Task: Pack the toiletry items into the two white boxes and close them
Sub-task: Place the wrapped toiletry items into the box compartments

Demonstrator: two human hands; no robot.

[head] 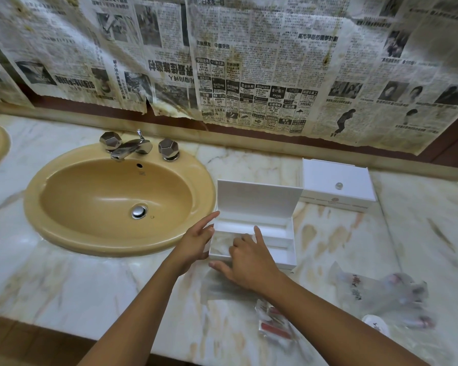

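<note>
An open white box (278,247) sits on the marble counter, its lid (257,199) standing upright at the back. A clear plastic packet (221,245) lies in its left compartment. My left hand (196,241) rests against the box's left wall with straight fingers. My right hand (249,257) reaches over the front wall; its bent fingers press down inside the box, the index finger points up and the thumb is spread wide. The second white box (336,184) stands closed at the back right. Blurred wrapped toiletry packets (381,294) lie at the front right.
A tan oval sink (64,233) with a chrome faucet (130,147) is set into the counter to the left. Red-labelled packets (273,322) and a small white round item (376,326) lie near the counter's front edge. Old newspaper covers the wall behind.
</note>
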